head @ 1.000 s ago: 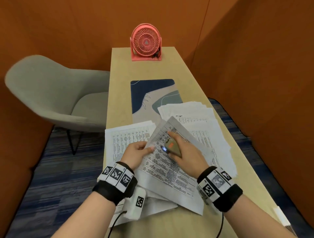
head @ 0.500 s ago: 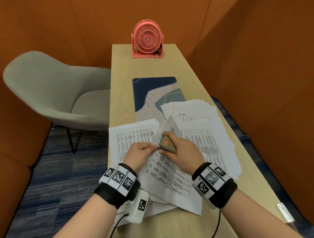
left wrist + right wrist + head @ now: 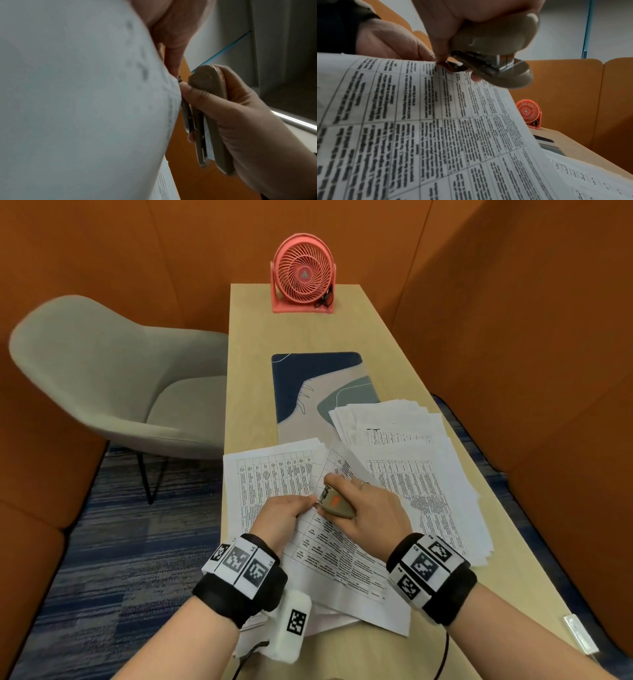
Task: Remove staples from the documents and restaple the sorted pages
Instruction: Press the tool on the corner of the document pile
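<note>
The right hand (image 3: 368,511) is wrapped around a small tan stapler (image 3: 335,503). The fingers curl over its top and the thumb sits under it, so the grip is tight. The metal nose of the stapler points at the corner of the top sheet (image 3: 342,556), and in the right wrist view it touches the edge of that corner. There is a ring on one finger of this hand.

The left hand (image 3: 281,517) pinches the same corner of the sheet. Its fingers are bent, with the tips pressed on the paper just beside the stapler nose. The two hands almost touch each other. In the left wrist view the sheet bends up in a curve.

The sheet is printed with a table of small words. It lies slanted on top of a pile of pages (image 3: 274,481) near the front of the worktop (image 3: 342,320). One more pile of papers (image 3: 411,446) is spread out on the right side, and it reaches close to the right edge of the worktop.

Behind the papers lies a blue and grey mat (image 3: 308,378). A pink fan (image 3: 303,273) stands at the far end. Between the mat and the fan the worktop is bare wood.

A grey chair (image 3: 102,381) stands on the left, beside the worktop. Orange walls (image 3: 513,302) stand close behind and on the right.
</note>
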